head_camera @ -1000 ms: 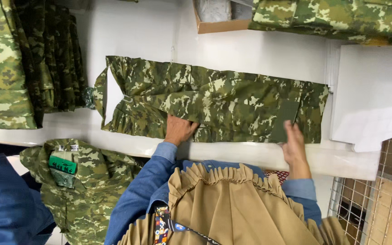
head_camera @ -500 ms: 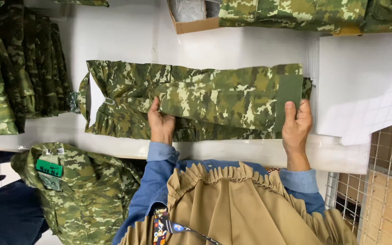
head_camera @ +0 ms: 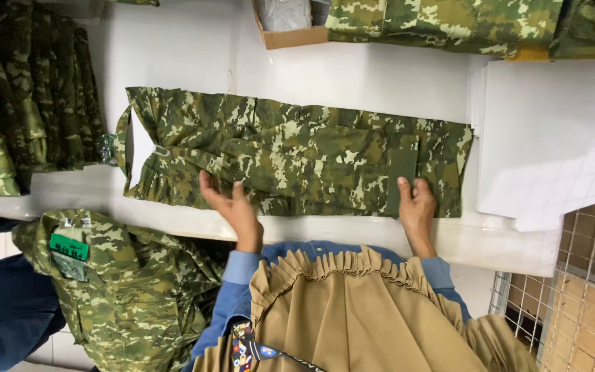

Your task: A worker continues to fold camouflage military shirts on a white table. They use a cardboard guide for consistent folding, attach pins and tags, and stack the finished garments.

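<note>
Flat, hands [head_camera: 325, 203] on camouflage garment [head_camera: 297, 148]

We see bright, even light on the white surface [head_camera: 352, 79], soft shadow under the camouflage garment [head_camera: 290, 155], slight motion blur on the left hand [head_camera: 232, 207], and dimmer lower corners.

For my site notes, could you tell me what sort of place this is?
Probably a garment folding or packing station: a camouflage garment spread on a white table, stacked camouflage clothing beside it, and white sheets.
</note>
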